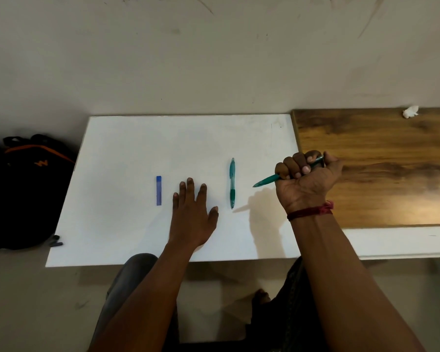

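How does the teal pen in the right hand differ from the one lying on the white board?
The held pen is gripped in the right hand; the lying pen rests untouched on the white board. The held pen slants, tip pointing left; the lying pen runs straight, tip toward the person. Fingers hide the held pen's middle; the lying pen shows whole. Both are teal and look alike in build.

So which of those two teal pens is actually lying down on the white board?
The loose teal pen, flat on the white board, right of the left hand. The other pen is raised in the grip of the right hand.
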